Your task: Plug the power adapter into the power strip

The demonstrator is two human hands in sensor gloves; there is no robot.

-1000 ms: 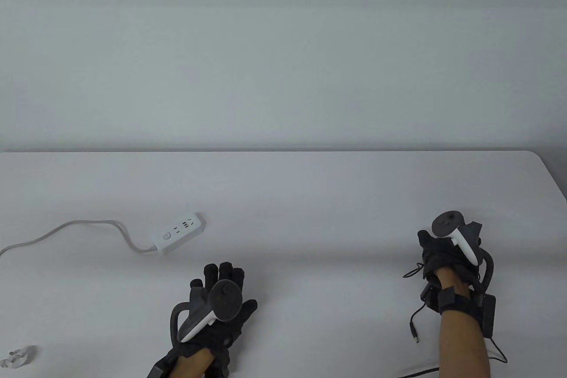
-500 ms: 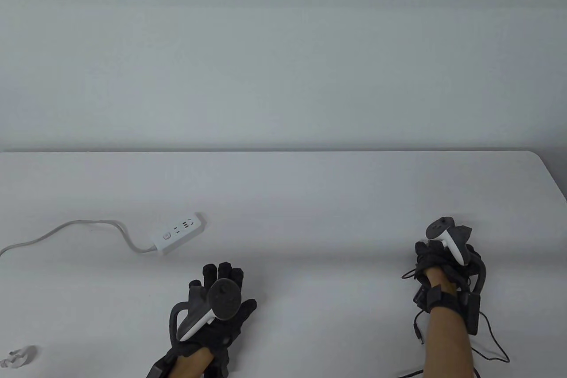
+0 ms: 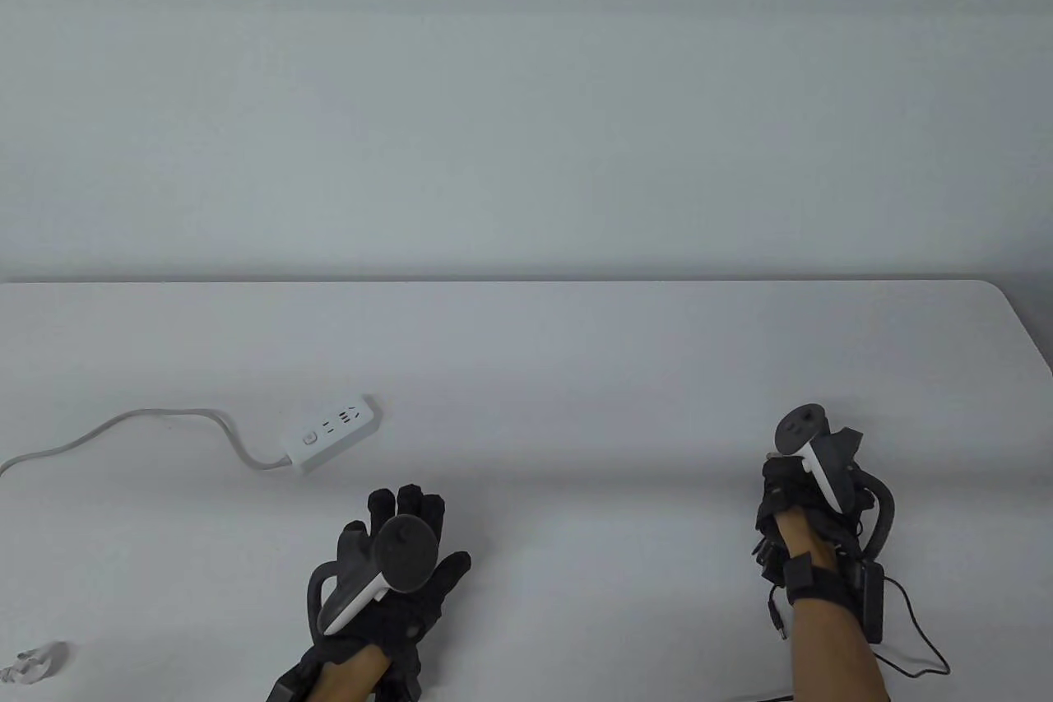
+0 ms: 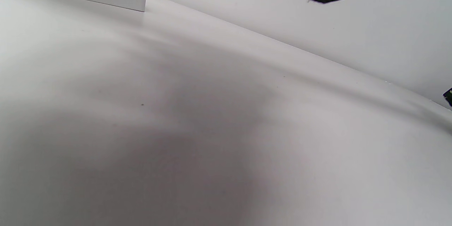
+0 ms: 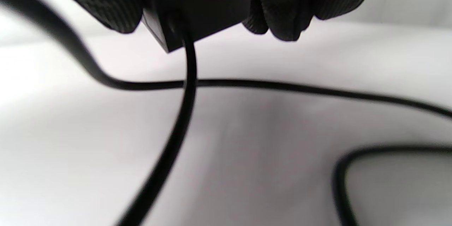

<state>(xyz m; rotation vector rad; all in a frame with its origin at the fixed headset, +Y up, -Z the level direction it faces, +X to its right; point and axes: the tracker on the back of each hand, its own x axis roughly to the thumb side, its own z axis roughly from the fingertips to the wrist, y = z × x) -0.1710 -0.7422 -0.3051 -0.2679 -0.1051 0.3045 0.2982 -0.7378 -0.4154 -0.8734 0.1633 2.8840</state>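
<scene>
The power strip (image 3: 331,434) lies beyond the left hand (image 3: 395,570), well apart from the right hand (image 3: 802,504).

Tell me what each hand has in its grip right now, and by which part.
The right hand holds the black power adapter by its body, fingers around it, its cord hanging below. The left hand holds nothing.

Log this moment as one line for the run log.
right hand: grips power adapter, cable dangling | left hand: open, holds nothing, near power strip | adapter not yet inserted
</scene>
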